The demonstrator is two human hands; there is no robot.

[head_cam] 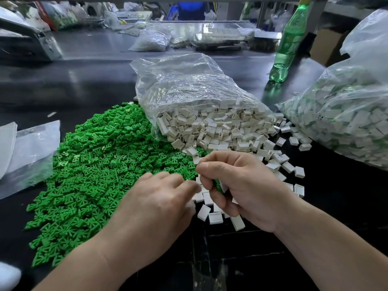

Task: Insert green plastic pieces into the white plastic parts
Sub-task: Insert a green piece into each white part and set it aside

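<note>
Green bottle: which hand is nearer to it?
Right. The right hand, gripping white parts, is in front and slightly left of the green bottle; the left hand is further left, over the green pieces.

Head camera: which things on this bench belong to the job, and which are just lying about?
Job: green pieces, white parts, their open bag, left hand, right hand.
Lying about: green bottle, flat plastic bags at left, cardboard box, small bag at the back.
</note>
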